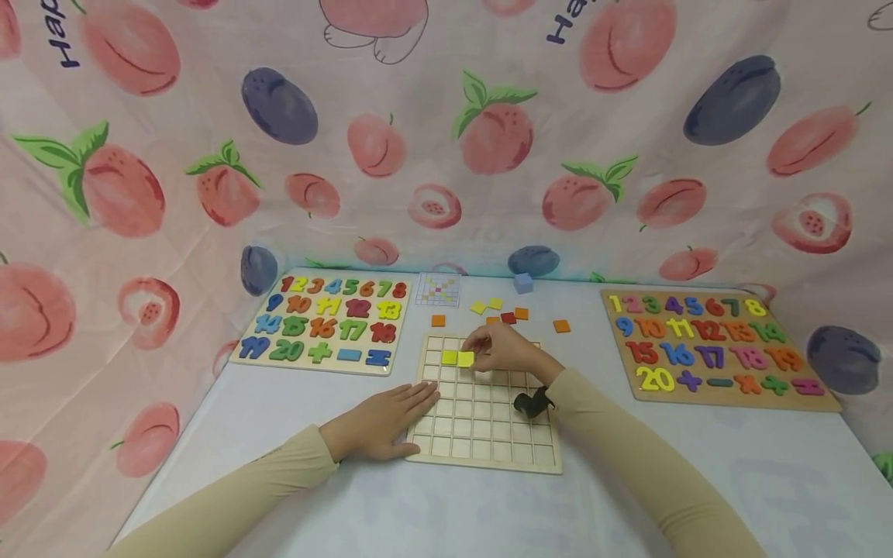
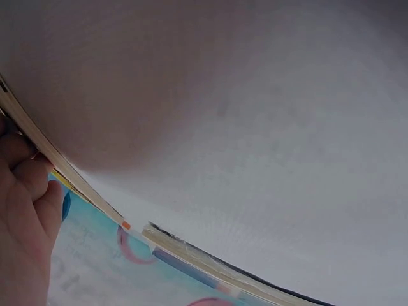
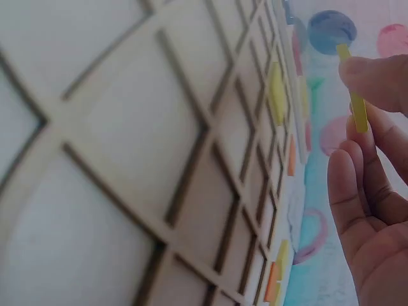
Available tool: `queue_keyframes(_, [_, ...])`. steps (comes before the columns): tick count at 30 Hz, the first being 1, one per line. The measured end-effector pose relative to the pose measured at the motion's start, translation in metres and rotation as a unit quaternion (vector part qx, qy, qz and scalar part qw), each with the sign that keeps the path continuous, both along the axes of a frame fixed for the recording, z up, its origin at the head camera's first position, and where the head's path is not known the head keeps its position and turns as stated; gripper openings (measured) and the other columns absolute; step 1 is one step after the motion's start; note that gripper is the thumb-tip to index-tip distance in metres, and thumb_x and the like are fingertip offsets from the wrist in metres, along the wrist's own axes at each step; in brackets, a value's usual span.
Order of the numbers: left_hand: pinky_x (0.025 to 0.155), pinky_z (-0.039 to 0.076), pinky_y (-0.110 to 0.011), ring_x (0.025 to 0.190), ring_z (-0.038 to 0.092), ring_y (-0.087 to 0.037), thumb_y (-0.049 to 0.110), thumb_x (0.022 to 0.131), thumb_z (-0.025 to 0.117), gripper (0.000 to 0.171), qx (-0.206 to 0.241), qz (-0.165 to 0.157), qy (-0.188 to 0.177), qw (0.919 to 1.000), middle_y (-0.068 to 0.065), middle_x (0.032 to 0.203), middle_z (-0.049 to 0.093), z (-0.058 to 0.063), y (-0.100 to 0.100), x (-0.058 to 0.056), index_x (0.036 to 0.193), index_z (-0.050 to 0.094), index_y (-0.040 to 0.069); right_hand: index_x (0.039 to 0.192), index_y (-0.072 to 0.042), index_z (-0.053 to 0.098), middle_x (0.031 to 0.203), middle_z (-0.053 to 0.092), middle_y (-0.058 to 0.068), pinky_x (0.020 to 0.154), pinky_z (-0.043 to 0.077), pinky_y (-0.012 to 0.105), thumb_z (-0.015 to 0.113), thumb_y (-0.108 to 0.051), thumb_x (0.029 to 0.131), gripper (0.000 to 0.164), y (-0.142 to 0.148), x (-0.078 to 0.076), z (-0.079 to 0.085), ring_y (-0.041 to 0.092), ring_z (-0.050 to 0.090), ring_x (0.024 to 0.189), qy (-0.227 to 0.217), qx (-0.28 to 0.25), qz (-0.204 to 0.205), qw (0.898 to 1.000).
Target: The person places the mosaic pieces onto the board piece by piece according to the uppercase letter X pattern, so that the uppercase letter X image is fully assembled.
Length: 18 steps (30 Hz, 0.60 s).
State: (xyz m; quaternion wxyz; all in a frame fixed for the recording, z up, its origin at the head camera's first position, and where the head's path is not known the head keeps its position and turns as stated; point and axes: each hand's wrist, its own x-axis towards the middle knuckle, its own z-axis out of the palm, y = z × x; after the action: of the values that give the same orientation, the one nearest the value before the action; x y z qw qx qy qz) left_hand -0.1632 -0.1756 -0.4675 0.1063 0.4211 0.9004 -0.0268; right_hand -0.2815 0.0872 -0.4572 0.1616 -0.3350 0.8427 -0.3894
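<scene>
Grid board (image 1: 483, 450) lies in the lower middle of the frame, right in front of you, so both your hands can work on it at once. Your left hand (image 1: 389, 418) rests on its left edge with the fingers stretched out flat, gripping nothing, probably to stop the board sliding. Farther in, your right hand (image 1: 504, 349) pinches a yellow tile (image 1: 465, 359) between thumb and fingers near the centre of the frame; in the right wrist view you hold it by a small part, apart from the board, which likely leaves its edges free to line up with a cell. Just left of it, a second yellow tile (image 1: 449, 357) sits in the second row from the top. Past the board, loose orange, red and yellow tiles, among them an orange tile (image 1: 438, 321), lie scattered, seemingly so you can pick them singly. A number board (image 1: 335, 364) stands off at the left of the frame and another number board (image 1: 705, 397) at the right, both out of your working space. Beyond the tiles, a pattern card (image 1: 438, 290) faces you, perhaps for reference, with a blue cube (image 1: 523, 284) to its right, before the fruit-print cloth (image 1: 418, 93).
</scene>
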Motion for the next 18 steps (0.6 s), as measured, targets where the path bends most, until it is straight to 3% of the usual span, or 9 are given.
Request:
queue_keyframes(11, [0.117, 0.025, -0.036, 0.146, 0.018, -0.021, 0.053, 0.091, 0.047, 0.081, -0.005, 0.001, 0.005, 1.0, -0.007, 0.158, 0.017, -0.004, 0.0, 0.001, 0.151, 0.017, 0.008, 0.098, -0.003, 0.071, 0.088, 0.068, 0.008, 0.07, 0.053, 0.02, 0.076, -0.007, 0.076, 0.022, -0.002, -0.001, -0.014, 0.007, 0.058, 0.075, -0.038, 0.014, 0.017, 0.999])
queue_keyframes(18, [0.118, 0.024, -0.036, 0.146, 0.018, -0.021, 0.053, 0.092, 0.046, 0.08, -0.005, -0.002, 0.009, 0.9999, -0.007, 0.158, 0.017, -0.003, -0.001, 0.0, 0.151, 0.017, 0.007, 0.096, -0.004, 0.07, 0.085, 0.067, 0.006, 0.068, 0.052, 0.02, 0.075, -0.007, 0.076, 0.021, -0.004, -0.001, -0.012, 0.007, 0.057, 0.072, -0.032, 0.025, 0.019, 0.999])
